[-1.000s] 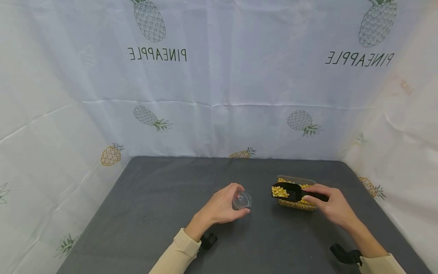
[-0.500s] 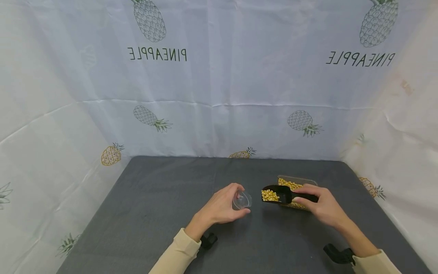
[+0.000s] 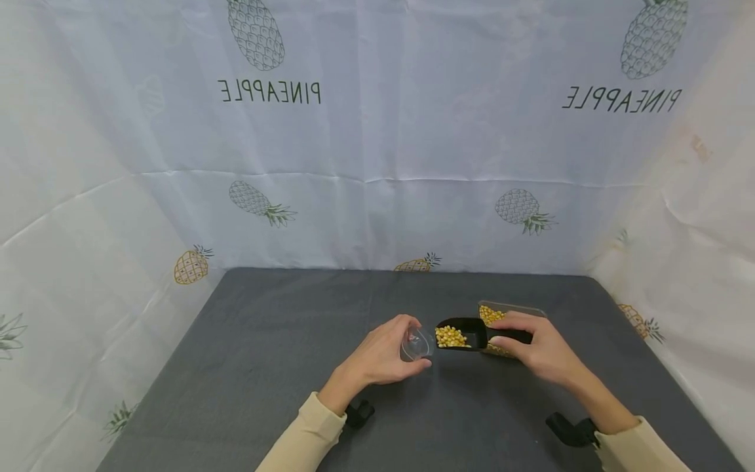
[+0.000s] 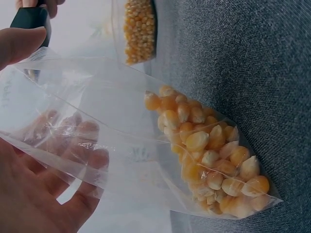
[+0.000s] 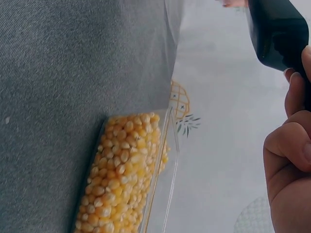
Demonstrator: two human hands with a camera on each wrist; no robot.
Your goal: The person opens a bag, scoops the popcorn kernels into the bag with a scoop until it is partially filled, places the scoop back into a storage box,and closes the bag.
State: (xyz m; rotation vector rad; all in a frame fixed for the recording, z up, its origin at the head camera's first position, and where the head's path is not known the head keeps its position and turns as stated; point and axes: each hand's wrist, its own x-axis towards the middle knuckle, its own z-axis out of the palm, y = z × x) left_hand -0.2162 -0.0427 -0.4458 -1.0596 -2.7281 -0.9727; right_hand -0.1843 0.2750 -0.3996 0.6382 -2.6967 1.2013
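My left hand [image 3: 386, 351] holds a clear plastic bag [image 3: 417, 344] by its opening, thumb and fingers spreading the mouth. In the left wrist view, corn kernels [image 4: 214, 160] fill the bag's bottom, near the grey table surface. My right hand [image 3: 539, 347] grips the handle of a black scoop [image 3: 476, 333], which carries a small heap of corn kernels [image 3: 451, 337] at its front. The scoop's tip is level with the bag's mouth, close to its right side. Behind the scoop and right hand stands a clear container [image 3: 514, 307] of kernels, partly hidden.
A dark grey cloth covers the table [image 3: 283, 341]. White curtain [image 3: 377, 131] with pineapple prints closes off the back and both sides. The container stands toward the table's right side. A single pale speck [image 5: 7, 120] lies on the cloth.
The right hand has moved left with the loaded scoop, from over the container to beside the bag's mouth. My left hand and the bag have stayed in place.
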